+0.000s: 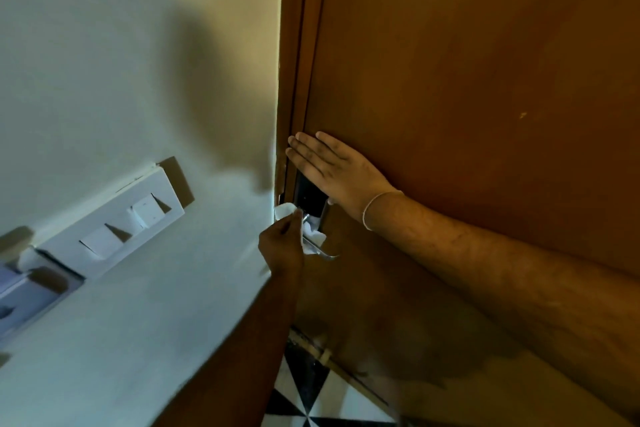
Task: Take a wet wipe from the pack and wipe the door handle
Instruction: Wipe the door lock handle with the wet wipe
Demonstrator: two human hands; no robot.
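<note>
The metal door handle (327, 253) sticks out from a dark lock plate (309, 196) at the left edge of the brown wooden door (467, 80). My left hand (282, 246) is closed around a white wet wipe (285, 211), which is wrapped over the handle's base. More of the wipe bunches below, against the lever. My right hand (332, 166) lies flat on the door just above the lock plate, fingers spread and pointing left, holding nothing. A thin band circles its wrist. The wipe pack is not in sight.
A white switch panel (114, 225) is mounted on the pale wall (121, 62) left of the door frame (294, 45). Another fitting (24, 291) shows at the far left edge. Black-and-white floor tiles (304, 392) appear at the bottom.
</note>
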